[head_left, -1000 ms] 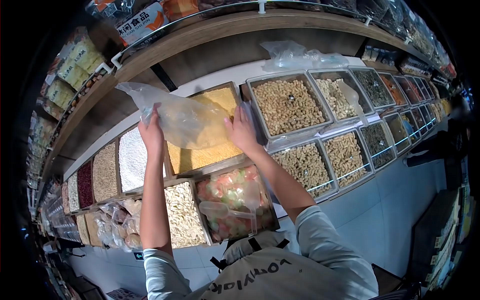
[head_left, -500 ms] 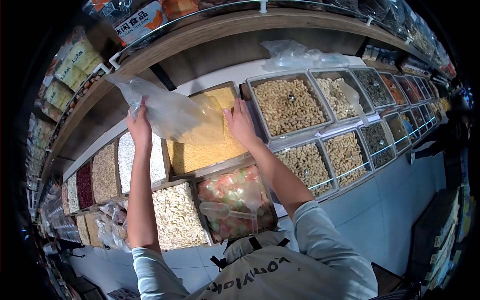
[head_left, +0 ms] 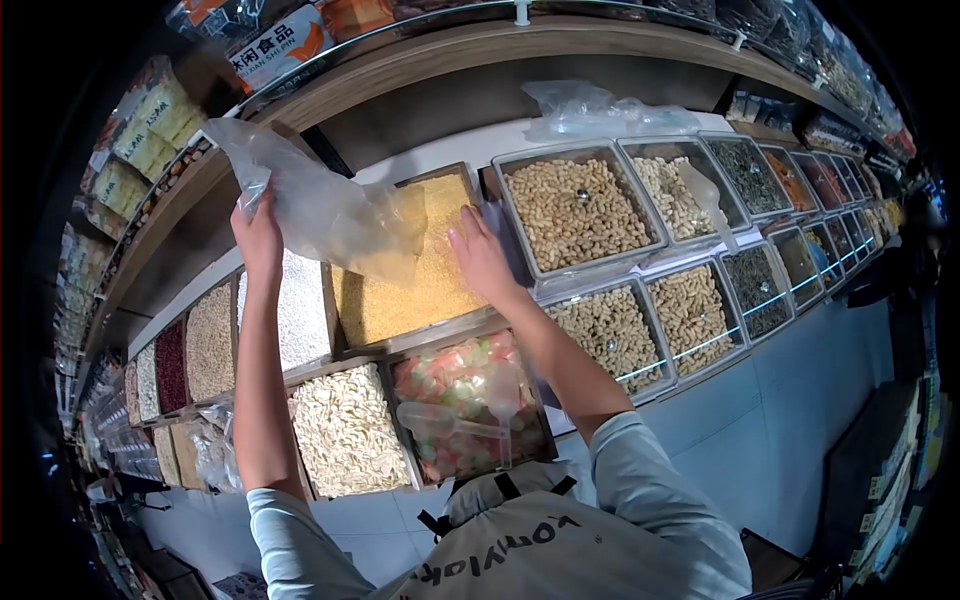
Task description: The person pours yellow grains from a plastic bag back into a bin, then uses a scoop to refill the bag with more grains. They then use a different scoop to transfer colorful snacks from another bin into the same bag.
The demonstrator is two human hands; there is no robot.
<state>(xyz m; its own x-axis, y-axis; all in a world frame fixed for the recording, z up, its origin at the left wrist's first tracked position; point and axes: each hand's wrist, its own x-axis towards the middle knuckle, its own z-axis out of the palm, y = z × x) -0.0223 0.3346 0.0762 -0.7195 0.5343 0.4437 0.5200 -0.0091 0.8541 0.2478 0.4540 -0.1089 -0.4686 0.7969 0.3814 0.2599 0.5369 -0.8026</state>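
Observation:
My left hand point(head_left: 258, 232) is closed on the edge of a clear plastic bag point(head_left: 325, 205), which hangs to the right, over the upper left part of a bin of yellow grain point(head_left: 400, 305). Over the grain's right side, near the wooden rim, my right hand point(head_left: 482, 258) is open, fingers stretched out and nothing held; whether it touches the grain I cannot tell. White grain point(head_left: 300, 310) fills the bin below the bag's left side.
Lidded bins of peanuts point(head_left: 575, 210) stand to the right. Nearer me are a bin of pale flat pieces point(head_left: 350, 430) and one of colourful pieces point(head_left: 455, 365) with clear scoops point(head_left: 505, 395). Another plastic bag point(head_left: 600, 112) lies at the back, below a wooden shelf point(head_left: 430, 58).
My left hand has moved left and slightly up, pulling the bag with it and uncovering more yellow grain. My right hand has shifted slightly down.

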